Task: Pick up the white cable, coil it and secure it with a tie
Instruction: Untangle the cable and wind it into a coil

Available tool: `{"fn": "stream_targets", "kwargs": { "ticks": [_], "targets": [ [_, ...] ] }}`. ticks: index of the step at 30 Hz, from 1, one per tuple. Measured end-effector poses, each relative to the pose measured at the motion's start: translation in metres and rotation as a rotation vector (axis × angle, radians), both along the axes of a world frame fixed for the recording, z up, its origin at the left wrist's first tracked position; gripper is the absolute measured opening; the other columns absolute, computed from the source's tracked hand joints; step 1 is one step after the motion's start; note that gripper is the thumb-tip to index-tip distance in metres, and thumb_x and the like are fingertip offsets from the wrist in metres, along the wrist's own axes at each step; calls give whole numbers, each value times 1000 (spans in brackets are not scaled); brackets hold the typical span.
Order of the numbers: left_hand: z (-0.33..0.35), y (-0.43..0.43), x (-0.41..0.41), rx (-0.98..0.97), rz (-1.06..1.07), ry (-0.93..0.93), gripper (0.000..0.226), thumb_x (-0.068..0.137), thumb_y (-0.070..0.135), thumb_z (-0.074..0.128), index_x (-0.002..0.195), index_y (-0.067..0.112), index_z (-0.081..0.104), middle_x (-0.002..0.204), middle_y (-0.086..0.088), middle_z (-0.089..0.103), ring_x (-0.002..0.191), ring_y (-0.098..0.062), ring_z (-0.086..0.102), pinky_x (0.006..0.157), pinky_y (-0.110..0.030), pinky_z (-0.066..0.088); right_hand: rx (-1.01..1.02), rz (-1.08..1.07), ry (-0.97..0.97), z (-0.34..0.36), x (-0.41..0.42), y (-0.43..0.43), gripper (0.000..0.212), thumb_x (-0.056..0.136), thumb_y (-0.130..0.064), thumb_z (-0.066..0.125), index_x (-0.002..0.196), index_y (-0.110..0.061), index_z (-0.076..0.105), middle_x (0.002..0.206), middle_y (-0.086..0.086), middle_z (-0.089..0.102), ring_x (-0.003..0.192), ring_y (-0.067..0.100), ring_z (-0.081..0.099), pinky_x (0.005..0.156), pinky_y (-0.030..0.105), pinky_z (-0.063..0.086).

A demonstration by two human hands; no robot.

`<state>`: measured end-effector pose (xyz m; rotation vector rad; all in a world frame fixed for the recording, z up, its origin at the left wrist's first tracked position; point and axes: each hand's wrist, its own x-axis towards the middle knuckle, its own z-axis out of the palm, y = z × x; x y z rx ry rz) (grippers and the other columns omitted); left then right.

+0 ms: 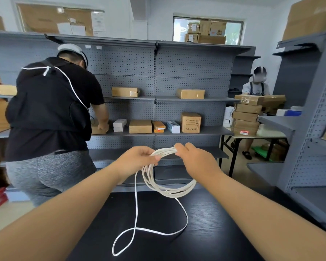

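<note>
Bench [205, 223]: we log the loose tail of the cable [169, 192] lying looped here. Above, its coiled turns hang from our left hand [137, 159] and right hand [194, 159], both pinching the top. Risk, we judge: a slackened pinch spills the turns, or the tail knots.

White cable [159, 187], black wood-grain table [205, 232], grey dotted pegboard shelving [192, 65], brown boxes [190, 122].
</note>
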<state>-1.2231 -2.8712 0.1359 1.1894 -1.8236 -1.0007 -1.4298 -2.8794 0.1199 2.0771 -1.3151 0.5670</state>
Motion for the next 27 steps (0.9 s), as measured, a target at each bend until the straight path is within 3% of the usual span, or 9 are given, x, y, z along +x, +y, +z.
{"fn": "stream_targets", "kwargs": {
  "ticks": [5, 9, 13, 17, 20, 24, 27],
  "targets": [
    [-1, -1, 1, 57, 10, 63, 6, 78, 18, 73, 82, 18, 70, 74, 3, 71, 70, -11, 62, 79, -30, 50, -76, 2, 56, 0, -8, 1, 37, 76, -21, 74, 95, -17, 42, 59, 3, 46, 32, 20, 41, 32, 20, 15],
    [-4, -4, -4, -59, 169, -32, 12, 77, 28, 74, 79, 19, 66, 75, 4, 69, 64, -6, 57, 66, -23, 46, -70, 10, 9, 1, -9, 1, 30, 80, -20, 71, 93, -16, 45, 59, 4, 45, 31, 22, 36, 33, 19, 14],
    [-9, -3, -15, -256, 283, -167, 14, 87, 42, 58, 80, 30, 54, 83, 10, 64, 76, -3, 57, 60, -19, 37, -26, 12, -142, -2, -5, -2, 15, 86, -18, 63, 93, -11, 52, 61, 4, 42, 37, 22, 23, 34, 19, 7],
    [-17, 1, -23, -261, 282, 53, 17, 93, 43, 45, 88, 29, 51, 82, 8, 68, 77, -9, 62, 60, -19, 43, 97, -2, -342, -5, 0, -8, 12, 98, -30, 35, 96, -19, 40, 71, 1, 37, 51, 29, 37, 45, 30, 27],
    [-24, 2, -28, -299, 263, 119, 14, 95, 40, 40, 94, 30, 51, 83, 5, 63, 75, -7, 63, 66, -22, 49, 148, 0, -474, -6, 1, -10, 16, 99, -32, 30, 85, -26, 25, 73, 0, 40, 61, 27, 43, 50, 33, 31],
    [-27, 1, -35, -364, 304, 100, 14, 98, 31, 36, 100, 30, 50, 80, 3, 57, 59, 0, 60, 56, -9, 44, 204, -26, -636, -6, 3, -11, 16, 99, -31, 29, 85, -24, 28, 74, -2, 41, 65, 26, 39, 53, 35, 25],
    [-25, 1, -37, -440, 359, -17, 17, 99, 28, 33, 95, 23, 49, 70, 3, 52, 52, -7, 54, 51, -7, 39, 262, -23, -685, -10, 6, -8, 16, 99, -30, 29, 86, -22, 31, 78, 0, 45, 67, 25, 41, 55, 34, 28]
  ]
}}
